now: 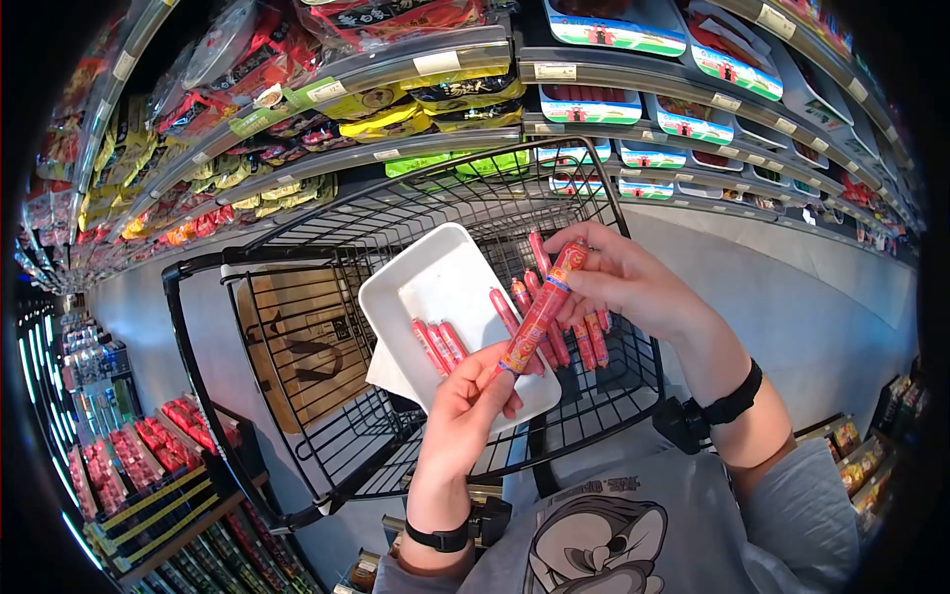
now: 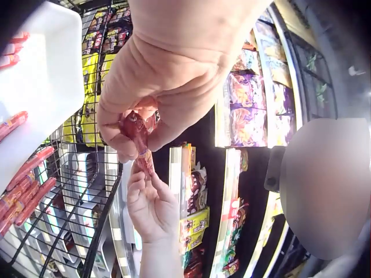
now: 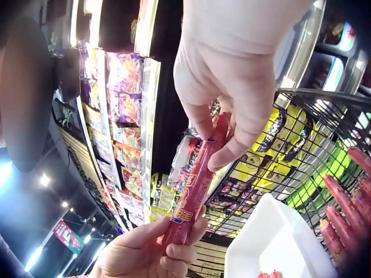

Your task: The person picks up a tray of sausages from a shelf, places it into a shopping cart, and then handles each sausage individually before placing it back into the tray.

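A thick sausage in a printed red wrapper (image 1: pixel 537 319) slants between my two hands above a shopping cart. My left hand (image 1: pixel 463 404) grips its lower end between thumb and fingers. At the upper end, my right hand (image 1: pixel 633 282) pinches it near the tip. The right wrist view shows the wrapper (image 3: pixel 194 188) whole along the stretch between the hands. Below lies a white tray (image 1: pixel 435 277) with a few thin red sausages (image 1: pixel 438 344) in it. More red sausages (image 1: pixel 586 346) lie to the right of these, partly hidden by the held sausage and my right hand.
The black wire cart (image 1: pixel 185 361) surrounds the tray, with a brown paper bag (image 1: pixel 289 342) at its left. Chilled shelves (image 1: pixel 539 71) with packed foods stand ahead. A display of red packs (image 1: pixel 139 450) is at the lower left.
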`<action>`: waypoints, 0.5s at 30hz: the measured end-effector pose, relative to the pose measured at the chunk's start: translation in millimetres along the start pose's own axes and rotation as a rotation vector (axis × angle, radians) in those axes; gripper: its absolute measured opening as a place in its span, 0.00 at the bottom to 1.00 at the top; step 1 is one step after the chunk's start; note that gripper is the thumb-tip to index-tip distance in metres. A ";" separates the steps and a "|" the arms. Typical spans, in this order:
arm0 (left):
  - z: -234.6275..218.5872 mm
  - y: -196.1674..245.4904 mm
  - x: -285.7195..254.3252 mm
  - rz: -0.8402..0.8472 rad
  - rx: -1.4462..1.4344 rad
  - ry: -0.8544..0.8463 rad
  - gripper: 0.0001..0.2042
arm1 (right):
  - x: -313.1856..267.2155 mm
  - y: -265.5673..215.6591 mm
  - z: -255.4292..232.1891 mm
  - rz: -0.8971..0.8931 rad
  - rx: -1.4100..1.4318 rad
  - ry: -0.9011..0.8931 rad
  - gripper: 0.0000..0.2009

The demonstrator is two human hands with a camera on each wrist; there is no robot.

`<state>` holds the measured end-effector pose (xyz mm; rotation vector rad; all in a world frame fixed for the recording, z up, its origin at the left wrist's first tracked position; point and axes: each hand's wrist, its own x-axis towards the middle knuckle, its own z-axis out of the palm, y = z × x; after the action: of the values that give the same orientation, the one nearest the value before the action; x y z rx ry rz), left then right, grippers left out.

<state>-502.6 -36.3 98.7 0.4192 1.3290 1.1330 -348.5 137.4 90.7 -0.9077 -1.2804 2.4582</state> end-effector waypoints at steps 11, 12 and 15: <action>-2.2 5.7 -4.1 -0.156 -0.249 -0.052 0.19 | 2.2 15.3 -0.5 -0.034 -0.036 0.081 0.13; -3.0 3.6 -4.6 -0.156 -0.249 -0.051 0.19 | 2.0 15.0 0.1 -0.030 -0.035 0.081 0.13; -4.3 -2.5 -6.1 -0.131 -0.191 -0.062 0.18 | 1.4 14.6 2.2 0.009 -0.073 0.116 0.15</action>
<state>-504.6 -44.0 98.9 0.2225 1.1647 1.1163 -349.8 127.9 79.4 -1.0599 -1.3365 2.3413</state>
